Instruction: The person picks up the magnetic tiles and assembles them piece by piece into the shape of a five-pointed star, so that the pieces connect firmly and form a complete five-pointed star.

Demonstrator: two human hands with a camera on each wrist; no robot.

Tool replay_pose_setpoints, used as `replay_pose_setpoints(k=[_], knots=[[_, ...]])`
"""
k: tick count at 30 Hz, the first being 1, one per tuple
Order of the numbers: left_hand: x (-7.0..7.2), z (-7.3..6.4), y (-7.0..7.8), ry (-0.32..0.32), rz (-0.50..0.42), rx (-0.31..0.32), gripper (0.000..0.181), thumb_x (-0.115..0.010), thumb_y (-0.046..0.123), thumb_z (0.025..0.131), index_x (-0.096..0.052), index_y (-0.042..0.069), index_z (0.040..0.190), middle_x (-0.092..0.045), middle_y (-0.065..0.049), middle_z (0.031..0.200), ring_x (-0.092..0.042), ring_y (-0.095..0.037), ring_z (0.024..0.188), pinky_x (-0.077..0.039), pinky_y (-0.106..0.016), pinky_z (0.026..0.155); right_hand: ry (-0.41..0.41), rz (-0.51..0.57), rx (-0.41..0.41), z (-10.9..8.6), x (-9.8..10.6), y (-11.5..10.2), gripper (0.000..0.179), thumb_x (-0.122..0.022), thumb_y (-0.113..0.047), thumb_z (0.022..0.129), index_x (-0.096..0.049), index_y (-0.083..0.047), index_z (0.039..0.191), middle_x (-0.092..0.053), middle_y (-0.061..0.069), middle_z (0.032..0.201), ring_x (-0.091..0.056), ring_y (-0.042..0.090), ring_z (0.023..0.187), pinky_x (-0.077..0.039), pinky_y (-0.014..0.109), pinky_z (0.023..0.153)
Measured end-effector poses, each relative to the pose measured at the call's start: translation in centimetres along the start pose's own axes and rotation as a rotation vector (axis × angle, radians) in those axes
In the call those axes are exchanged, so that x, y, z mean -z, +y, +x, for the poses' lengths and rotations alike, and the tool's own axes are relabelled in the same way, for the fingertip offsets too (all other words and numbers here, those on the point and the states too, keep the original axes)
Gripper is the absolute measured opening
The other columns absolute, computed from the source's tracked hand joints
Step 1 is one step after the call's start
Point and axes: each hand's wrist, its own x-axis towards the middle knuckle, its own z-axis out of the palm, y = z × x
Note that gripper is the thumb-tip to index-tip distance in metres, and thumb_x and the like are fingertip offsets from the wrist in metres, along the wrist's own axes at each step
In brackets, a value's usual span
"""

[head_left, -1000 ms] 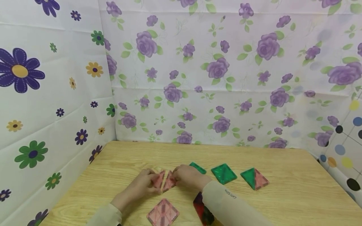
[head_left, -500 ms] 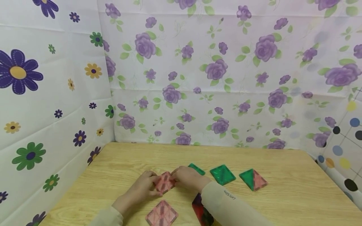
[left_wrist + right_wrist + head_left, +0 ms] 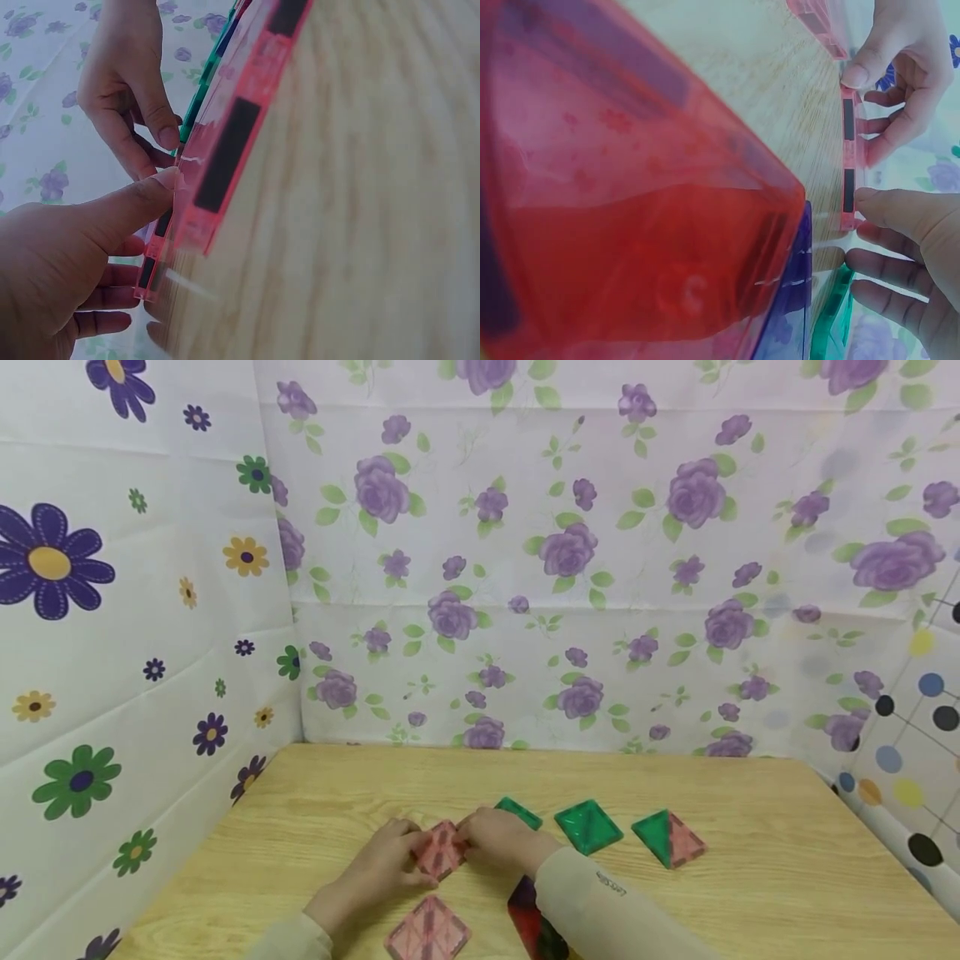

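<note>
Two pink triangular magnetic tiles (image 3: 441, 852) lie edge to edge as a diamond on the wooden table, between the two hands. The left hand (image 3: 382, 860) holds the left corner with thumb and fingers, the thumb (image 3: 146, 196) on the near edge in the left wrist view. At the opposite corner the right hand (image 3: 498, 837) pinches the other triangle; its thumb (image 3: 889, 210) shows at the edge in the right wrist view. Nearer the person is a second pink diamond (image 3: 428, 930). Just behind the right hand sits a green tile (image 3: 519, 814), partly hidden by it.
A green diamond (image 3: 588, 827) and a half-green, half-pink diamond (image 3: 686, 841) lie to the right. Red and dark tiles (image 3: 527, 927) are partly covered by the right sleeve (image 3: 600, 893). Flowered cloth (image 3: 555, 635) hangs behind the wooden table (image 3: 780, 860).
The two pink triangles, held apart a second ago, came together into one diamond between the hands. Since then the hands have stayed almost in place; the head view has tilted slightly up.
</note>
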Motion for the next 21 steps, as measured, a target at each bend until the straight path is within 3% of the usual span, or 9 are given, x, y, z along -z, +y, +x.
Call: replay_pose_setpoints(k=[7, 14, 17, 21], knots=[[-0.2, 0.0, 0.6, -0.019, -0.033, -0.001, 0.064, -0.081, 0.042, 0.071, -0.066, 0.003, 0.118, -0.06, -0.003, 0.109, -0.051, -0.016, 0.098, -0.049, -0.032, 0.082, 0.039, -0.009, -0.027, -0.8, 0.1, -0.2, 0.015, -0.067, -0.012, 0.09, -0.075, -0.018, 0.101, -0.073, -0.005, 0.105, -0.067, 0.009, 0.097, -0.052, 0.022, 0.089], [0.1, 0.1, 1.1, -0.032, -0.011, -0.025, 0.065, -0.08, 0.045, 0.071, -0.065, 0.004, 0.12, -0.06, -0.006, 0.112, -0.054, -0.019, 0.1, -0.05, -0.037, 0.085, 0.05, 0.039, -0.036, -1.3, 0.5, -0.1, 0.016, -0.066, -0.012, 0.091, -0.075, -0.017, 0.103, -0.072, -0.003, 0.105, -0.066, 0.01, 0.1, -0.052, 0.021, 0.086], [0.5, 0.3, 1.5, -0.013, 0.014, -0.031, 0.068, -0.08, 0.044, 0.07, -0.064, 0.003, 0.121, -0.061, -0.009, 0.115, -0.055, -0.024, 0.104, -0.05, -0.043, 0.089, 0.044, 0.126, -0.076, -1.7, 1.2, -0.1, 0.019, -0.066, -0.015, 0.091, -0.074, -0.016, 0.108, -0.071, -0.002, 0.109, -0.065, 0.011, 0.103, -0.053, 0.022, 0.087], [1.3, 0.9, 2.7, 0.068, 0.058, -0.065, 0.065, -0.081, 0.039, 0.072, -0.062, 0.003, 0.123, -0.062, -0.01, 0.116, -0.056, -0.027, 0.106, -0.05, -0.046, 0.091, 0.047, 0.174, -0.144, -2.4, 2.7, -0.2, 0.026, -0.066, -0.019, 0.091, -0.07, -0.016, 0.116, -0.068, -0.001, 0.118, -0.064, 0.015, 0.108, -0.053, 0.027, 0.089]])
